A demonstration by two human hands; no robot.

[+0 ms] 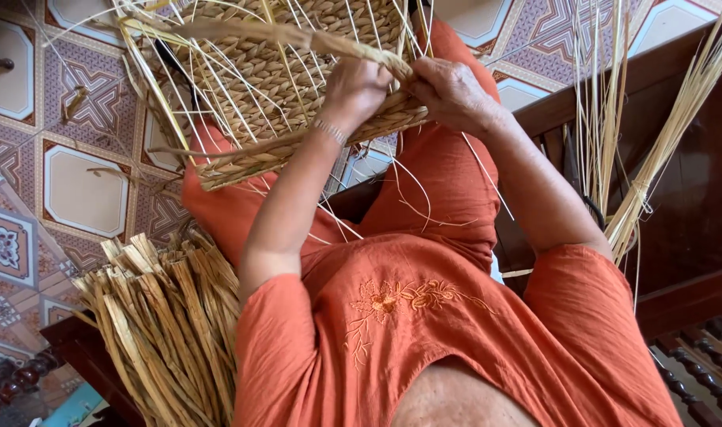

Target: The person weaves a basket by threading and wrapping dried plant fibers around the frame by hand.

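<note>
A half-woven straw basket [258, 87] rests on my lap over orange trousers, with thin loose stakes sticking out of it all round. My left hand [354, 88], a thin bracelet at its wrist, is closed on a thick twisted fibre strand [242, 33] that runs across the basket toward the upper left. My right hand [449, 93] sits right beside it, fingers closed on the same strand where it meets the basket's rim [392, 119]. The two hands touch each other at the rim.
A bundle of flat dried fibre strips [167, 316] lies on the dark wooden bench [76, 340] at lower left. A tied sheaf of thin pale stalks [653, 150] leans against dark wooden furniture [693, 237] on the right. Patterned floor tiles [76, 182] lie beyond.
</note>
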